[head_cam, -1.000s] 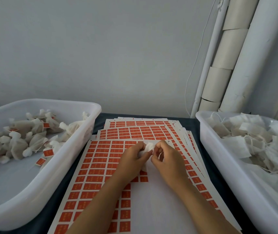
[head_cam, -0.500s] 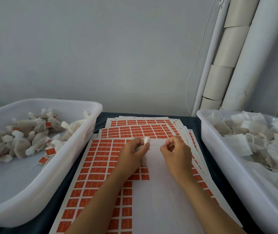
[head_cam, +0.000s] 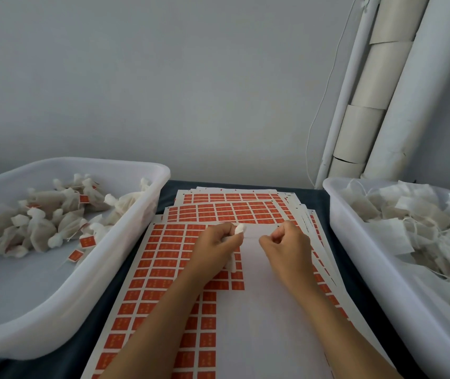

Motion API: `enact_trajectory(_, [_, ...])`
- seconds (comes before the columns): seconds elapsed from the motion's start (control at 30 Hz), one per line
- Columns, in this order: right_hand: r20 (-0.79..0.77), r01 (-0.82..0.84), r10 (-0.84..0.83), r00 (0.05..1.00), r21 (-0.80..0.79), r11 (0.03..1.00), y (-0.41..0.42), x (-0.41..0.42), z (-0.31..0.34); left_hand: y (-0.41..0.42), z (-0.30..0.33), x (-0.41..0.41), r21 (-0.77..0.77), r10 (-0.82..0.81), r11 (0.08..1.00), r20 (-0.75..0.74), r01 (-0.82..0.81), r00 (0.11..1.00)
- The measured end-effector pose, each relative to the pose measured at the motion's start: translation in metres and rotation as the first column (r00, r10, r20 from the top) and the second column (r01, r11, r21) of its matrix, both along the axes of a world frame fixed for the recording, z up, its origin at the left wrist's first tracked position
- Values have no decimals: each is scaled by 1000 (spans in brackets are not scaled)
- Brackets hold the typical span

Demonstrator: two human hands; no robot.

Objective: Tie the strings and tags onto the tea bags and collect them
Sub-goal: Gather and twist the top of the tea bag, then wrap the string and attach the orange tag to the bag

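Note:
My left hand (head_cam: 215, 246) grips a white tea bag (head_cam: 239, 230) by its gathered neck; the bag's top pokes out above the fingers and its body hangs below the palm. My right hand (head_cam: 286, 246) is a short way to the right, fingers curled and pinching a thin white string (head_cam: 252, 237) that runs taut across to the bag. Both hands hover over a sheet of orange tags (head_cam: 163, 258) whose right part is bare white backing. The left white tub (head_cam: 147, 203) holds tied bags with orange tags. The right white tub (head_cam: 336, 214) holds loose flat bags and strings.
More tag sheets (head_cam: 232, 206) are fanned out beneath the top one on a dark blue table (head_cam: 169, 187). White pipes and cardboard tubes (head_cam: 377, 105) lean in the back right corner, with a thin cable down the grey wall.
My hands were together on the bag; the right hand has pulled away to the right, drawing the string taut. The left hand has kept hold of the bag.

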State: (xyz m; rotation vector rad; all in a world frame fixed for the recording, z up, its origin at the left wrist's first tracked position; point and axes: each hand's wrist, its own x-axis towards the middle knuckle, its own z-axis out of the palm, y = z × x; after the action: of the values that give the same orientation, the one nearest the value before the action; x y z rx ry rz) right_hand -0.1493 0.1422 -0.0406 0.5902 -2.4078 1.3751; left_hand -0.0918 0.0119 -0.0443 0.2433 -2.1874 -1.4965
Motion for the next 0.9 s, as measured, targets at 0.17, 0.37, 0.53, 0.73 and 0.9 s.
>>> enact_trajectory(0.17, [111,-94,96,989,-24,995,2,-4,-2,-2,0,1,24,-56,998,28,56,998])
enact_trajectory(0.37, [245,-396,352,903,164,903,8,-3,5,-5,0,4,83,-35,996,47,31,998])
enact_trajectory(0.53, [337,-601,498,799,451,660,12,13,14,-12,3,8,369,49,927,34,-58,998])
enact_trajectory(0.73, [110,-492,589,800,682,541,12,21,17,-11,4,9,441,37,896,37,-49,999])
enact_trajectory(0.9, [-34,-386,639,769,772,505,14,25,12,-10,4,9,401,24,915,55,-45,998])
